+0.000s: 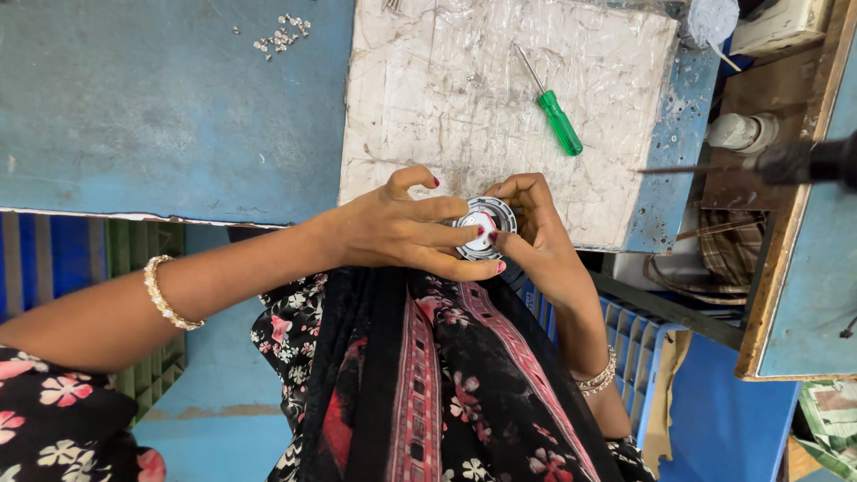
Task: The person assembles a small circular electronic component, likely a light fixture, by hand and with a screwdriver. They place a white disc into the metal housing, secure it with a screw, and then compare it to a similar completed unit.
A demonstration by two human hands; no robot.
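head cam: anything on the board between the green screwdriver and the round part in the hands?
Nothing. In the head view, the stretch of plastic-wrapped board between the green screwdriver and the round part is bare apart from wrinkles and stains.

Both hands meet: left hand (397, 228), right hand (534, 223), fingers curled inward.

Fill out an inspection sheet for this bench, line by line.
Surface: blue worktable with a worn white board on top.
Job's things: small round grey-and-white part held in both hands at the board's near edge.
Clutter: green-handled screwdriver on the board; small heap of tiny metal bits on the table.
Grippers: left hand and right hand pinch the part.
Cables: nothing seen.
Surroundings: blue crate below; wooden frame at right.
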